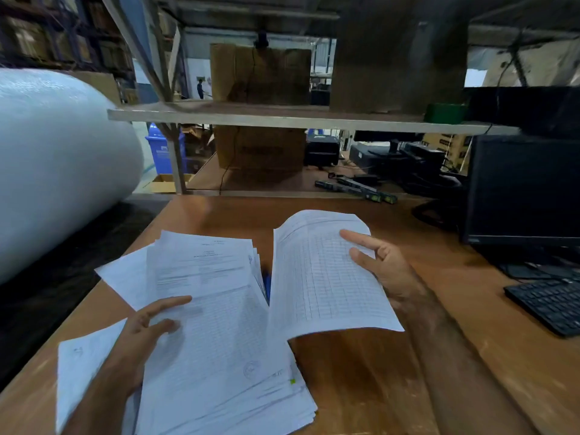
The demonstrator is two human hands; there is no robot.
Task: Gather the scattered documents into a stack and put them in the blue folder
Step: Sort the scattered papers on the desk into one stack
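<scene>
My right hand (389, 271) grips a gridded sheet (326, 274) at its right edge, fingers curled over the top, and lifts it off the desk (361, 372) at centre frame. My left hand (144, 334) lies flat and relaxed on the main stack of documents (219, 324) at lower centre, pinning it without gripping it.

The lifted sheet sags along its near edge. If I swing it over quickly, I judge it could fold under itself or catch the stack's fanned right edge and push those pages further askew.

The stack is already splayed, with corners sticking out at the top and bottom. Light pressure from my left hand may let the upper pages slide.

Two loose sheets sit apart from the stack: one (128, 277) peeking out at centre left, another (84, 372) at lower left under my forearm. My arm could drag that one off the desk edge.

Only a sliver of the blue folder (266, 284) shows between stack and lifted sheet. It seems mostly buried, so pulling it free could scatter everything on top.
</scene>
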